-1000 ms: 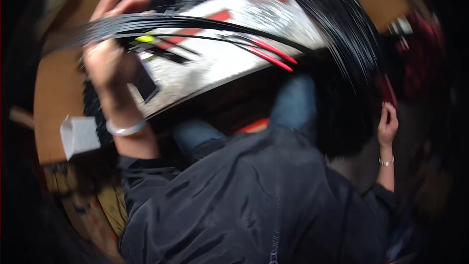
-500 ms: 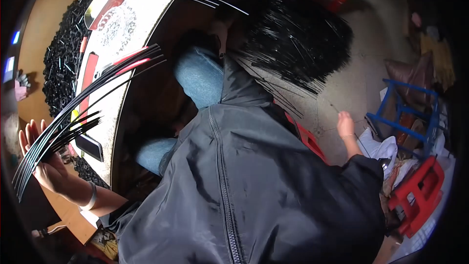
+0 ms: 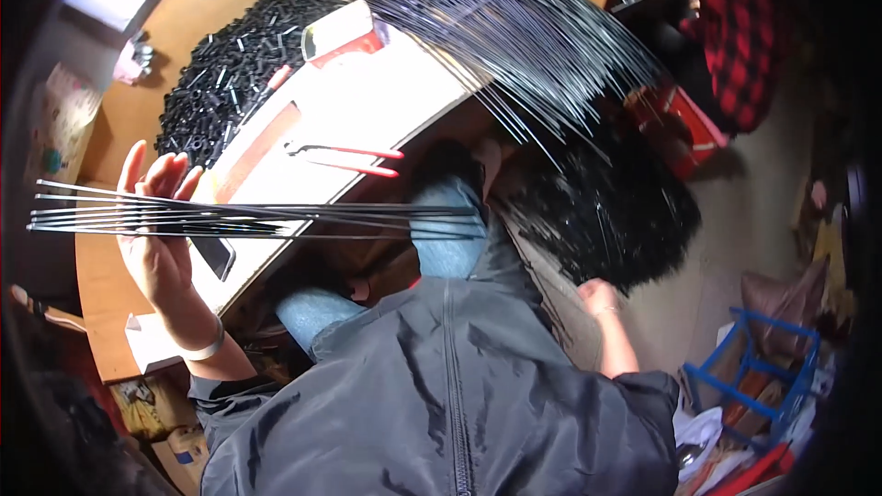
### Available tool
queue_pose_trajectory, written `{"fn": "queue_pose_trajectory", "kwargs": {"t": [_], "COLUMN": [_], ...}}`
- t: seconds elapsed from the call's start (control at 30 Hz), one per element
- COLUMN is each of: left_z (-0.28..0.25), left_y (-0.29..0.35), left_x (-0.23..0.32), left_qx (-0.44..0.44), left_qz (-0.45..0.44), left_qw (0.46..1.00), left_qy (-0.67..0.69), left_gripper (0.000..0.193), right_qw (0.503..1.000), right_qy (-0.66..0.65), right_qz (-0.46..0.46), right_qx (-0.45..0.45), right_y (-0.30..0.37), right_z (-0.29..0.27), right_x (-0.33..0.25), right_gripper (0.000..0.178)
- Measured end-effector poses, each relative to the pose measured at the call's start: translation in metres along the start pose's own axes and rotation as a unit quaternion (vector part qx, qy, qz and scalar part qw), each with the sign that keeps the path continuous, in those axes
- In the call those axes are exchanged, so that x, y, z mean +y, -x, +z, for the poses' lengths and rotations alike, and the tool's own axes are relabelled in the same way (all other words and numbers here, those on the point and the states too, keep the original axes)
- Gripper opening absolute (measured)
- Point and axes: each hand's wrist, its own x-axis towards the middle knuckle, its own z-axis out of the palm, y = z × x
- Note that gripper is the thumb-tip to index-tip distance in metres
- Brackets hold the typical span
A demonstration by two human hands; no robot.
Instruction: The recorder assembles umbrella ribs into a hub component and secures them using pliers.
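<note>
A bundle of thin black rods lies across my left hand, which holds it with the fingers partly raised. The bundle reaches sideways over the white work surface and past my knee. Low on the right, my right hand is closed, fingertips together, near the edge of a large pile of black rods on the floor. Whatever it may hold is too small to make out. Red-handled pliers rest on the white surface beyond the bundle, and a dark phone lies beside my left hand.
Short black tube pieces are heaped on the wooden table. Many long rods overhang its far edge. A red-lined box stands near the heap. Right are a person in a checked sleeve, a red container and a blue stool frame.
My view has swung, shifting the table rightward in the picture. The rod bundle has turned from slanting to nearly level. My right hand has come nearer the floor pile.
</note>
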Motion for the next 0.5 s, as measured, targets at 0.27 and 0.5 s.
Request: {"fn": "queue_pose_trajectory", "kwargs": {"t": [0.27, 0.5], "left_z": [0.011, 0.02], "left_y": [0.008, 0.004], "left_x": [-0.004, -0.005], "left_qx": [0.053, 0.035], "left_qz": [0.003, 0.002], "left_qw": [0.999, 0.999], "left_qy": [0.01, 0.042], "left_gripper": [0.044, 0.041], "right_qw": [0.783, 0.858], "right_qy": [-0.064, 0.147], "right_qz": [-0.481, -0.338], "right_qx": [0.389, 0.358], "right_y": [0.015, -0.139], "right_z": [-0.269, -0.296], "right_x": [-0.308, -0.409], "right_gripper": [0.007, 0.025]}}
